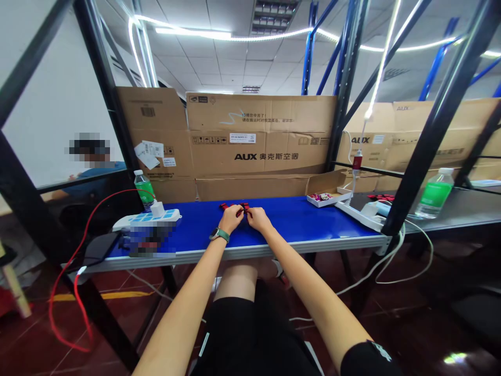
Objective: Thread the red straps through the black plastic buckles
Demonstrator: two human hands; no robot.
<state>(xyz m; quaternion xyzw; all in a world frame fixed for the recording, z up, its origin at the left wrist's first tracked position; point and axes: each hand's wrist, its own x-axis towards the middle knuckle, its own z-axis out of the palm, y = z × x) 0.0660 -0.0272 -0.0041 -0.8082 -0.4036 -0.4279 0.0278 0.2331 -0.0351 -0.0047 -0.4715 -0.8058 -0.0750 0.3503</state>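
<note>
Over the blue tabletop, my left hand and my right hand meet with their fingers pinched. Between them is a small red-and-black strap-like piece, too small to make out in detail; both hands grip it. Another bit of red-and-black material shows just behind my left hand, and I cannot tell whether it belongs to the same piece. A watch with a green band is on my left wrist.
On the left are a power strip, a green-labelled bottle and a red cable. A shallow open box with small items stands back right, near another bottle. Cardboard walls the back; a person sits at far left.
</note>
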